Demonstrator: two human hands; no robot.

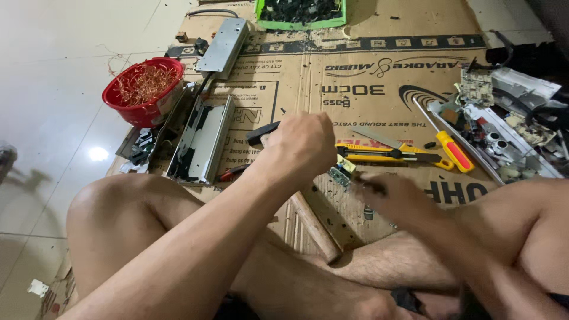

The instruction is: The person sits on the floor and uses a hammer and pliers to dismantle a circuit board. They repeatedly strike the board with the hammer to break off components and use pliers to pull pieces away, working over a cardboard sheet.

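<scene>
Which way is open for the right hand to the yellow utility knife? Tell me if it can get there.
Probably yes. The right hand sits just below the yellow utility knife on the cardboard, with nothing between them, though its fingers seem busy with a small part.

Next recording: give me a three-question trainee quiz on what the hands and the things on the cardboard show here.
1. True or false: the left hand grips a wooden-handled hammer.
2. Which lies just beyond the right hand? A) yellow utility knife B) green pliers C) blue tape roll
3. Fill in: the round red plastic bowl holds tangled ____ wire.

Key: 1 true. 2 A; the right hand is blurred, by a small green circuit board. 3 copper-coloured.
</scene>
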